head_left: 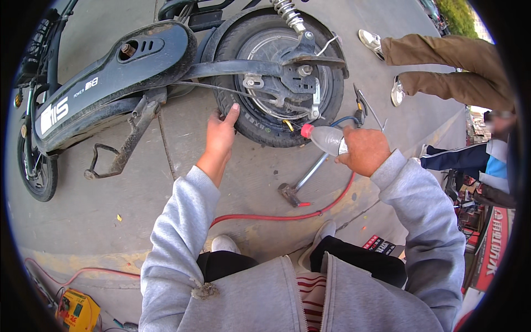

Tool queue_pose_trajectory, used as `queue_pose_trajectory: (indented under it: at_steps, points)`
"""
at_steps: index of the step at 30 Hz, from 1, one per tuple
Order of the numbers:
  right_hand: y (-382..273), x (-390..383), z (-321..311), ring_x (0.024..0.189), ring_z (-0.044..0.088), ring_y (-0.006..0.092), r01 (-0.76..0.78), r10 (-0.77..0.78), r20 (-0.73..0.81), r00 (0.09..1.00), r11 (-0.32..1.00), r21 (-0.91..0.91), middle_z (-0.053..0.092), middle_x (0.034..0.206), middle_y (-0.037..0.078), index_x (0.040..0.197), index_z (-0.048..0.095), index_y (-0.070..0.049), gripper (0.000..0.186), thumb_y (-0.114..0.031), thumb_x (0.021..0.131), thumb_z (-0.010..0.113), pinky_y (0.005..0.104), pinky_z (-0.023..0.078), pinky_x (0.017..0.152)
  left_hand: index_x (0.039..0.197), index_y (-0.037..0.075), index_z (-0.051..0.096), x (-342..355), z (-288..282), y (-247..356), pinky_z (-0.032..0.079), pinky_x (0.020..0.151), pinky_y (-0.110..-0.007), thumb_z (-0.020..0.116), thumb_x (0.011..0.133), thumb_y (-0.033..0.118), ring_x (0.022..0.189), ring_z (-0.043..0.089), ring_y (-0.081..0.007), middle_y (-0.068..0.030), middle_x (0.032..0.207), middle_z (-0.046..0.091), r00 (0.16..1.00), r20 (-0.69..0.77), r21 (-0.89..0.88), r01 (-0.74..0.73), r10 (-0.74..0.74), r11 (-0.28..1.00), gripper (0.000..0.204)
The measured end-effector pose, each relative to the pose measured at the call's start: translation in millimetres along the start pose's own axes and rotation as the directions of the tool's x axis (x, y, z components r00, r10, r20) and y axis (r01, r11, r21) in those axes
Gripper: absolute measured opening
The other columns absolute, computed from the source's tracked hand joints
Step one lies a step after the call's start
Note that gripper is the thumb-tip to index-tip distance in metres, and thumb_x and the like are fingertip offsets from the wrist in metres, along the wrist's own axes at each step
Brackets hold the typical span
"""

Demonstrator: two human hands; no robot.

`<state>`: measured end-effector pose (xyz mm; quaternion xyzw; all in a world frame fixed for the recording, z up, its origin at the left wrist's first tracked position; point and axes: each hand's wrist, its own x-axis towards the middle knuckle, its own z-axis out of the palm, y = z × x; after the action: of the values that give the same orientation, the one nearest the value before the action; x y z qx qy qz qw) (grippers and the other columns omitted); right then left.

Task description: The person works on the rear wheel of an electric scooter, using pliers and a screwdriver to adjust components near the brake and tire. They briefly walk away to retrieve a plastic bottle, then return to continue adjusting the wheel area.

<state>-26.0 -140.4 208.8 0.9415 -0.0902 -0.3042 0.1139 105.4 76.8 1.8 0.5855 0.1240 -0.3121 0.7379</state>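
An electric scooter [127,88] lies on its side in front of me, its rear wheel facing up at me. My left hand [221,133] grips the near left edge of the rear tire [260,133], thumb on top and the other fingers mostly hidden behind the rubber. In my right hand [362,150] is a clear plastic bottle [327,139] with a pinkish-red cap, tilted so the cap points left at the wheel's lower right edge. Close to that cap, a short yellow piece [288,125] sticks out by the rim. The fingers wrap round the bottle's base end.
A hammer [289,193] lies on the ground below the wheel, beside a red hose [265,217]. Tools [360,108] lie right of the tire. Bystander's legs in brown trousers [437,50] stand at the upper right. A yellow box [80,310] sits lower left; the kickstand [127,138] juts toward me.
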Motion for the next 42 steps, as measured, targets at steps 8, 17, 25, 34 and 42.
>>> queue_pose_trajectory:
  at_steps: [8,17,25,34,42]
  points:
    - [-4,6,-8,0.076,0.070,0.0328,0.024,-0.024,0.000,1.000,0.997,-0.068,0.069,0.077,0.017,0.094,0.063,0.000,0.045,-0.032,0.070,0.083,0.0413,0.054,0.067,0.129,-0.001,0.050,4,-3,-4,0.045,0.085,-0.038,0.066,0.092,0.045,0.106,0.058,-0.0202,-0.0095,0.117,0.061,0.999,0.027,0.001,-0.023,0.023,1.000,0.061]
    - [-18,19,-17,0.075,0.070,0.0345,0.021,-0.017,0.026,1.000,0.988,-0.152,0.070,0.080,0.017,0.095,0.061,-0.001,0.047,-0.034,0.070,0.083,0.0426,0.055,0.068,0.126,-0.013,0.050,1,0,1,0.045,0.097,-0.032,0.070,0.092,0.027,0.109,0.060,-0.0229,-0.0187,0.121,0.063,0.999,-0.022,-0.066,-0.033,0.032,0.997,0.056]
    - [-24,27,-20,0.077,0.072,0.0287,0.000,0.011,0.053,0.999,0.979,-0.202,0.072,0.081,0.013,0.096,0.063,-0.002,0.043,-0.031,0.071,0.083,0.0375,0.056,0.066,0.126,-0.013,0.049,0,0,2,0.045,0.097,-0.032,0.070,0.092,0.027,0.109,0.061,-0.0230,-0.0189,0.121,0.063,0.999,-0.022,-0.080,-0.036,0.034,0.996,0.056]
    - [-17,9,-5,0.075,0.070,0.0359,-0.085,0.083,-0.031,0.996,0.995,-0.059,0.069,0.078,0.019,0.099,0.058,0.000,0.056,-0.041,0.069,0.082,0.0436,0.055,0.067,0.125,-0.013,0.050,2,0,2,0.045,0.097,-0.032,0.069,0.093,0.026,0.108,0.060,-0.0225,-0.0187,0.120,0.063,0.999,-0.025,-0.045,-0.031,0.030,0.999,0.054]
    - [-16,-104,68,0.083,0.070,0.0354,-0.128,0.184,-0.012,0.983,0.726,0.676,0.069,0.089,0.018,0.106,0.057,-0.003,0.058,-0.035,0.067,0.084,0.0437,0.054,0.072,0.125,-0.012,0.050,0,0,1,0.046,0.095,-0.032,0.069,0.092,0.030,0.107,0.061,-0.0220,-0.0179,0.119,0.063,0.999,-0.028,-0.029,-0.027,0.026,0.999,0.057]
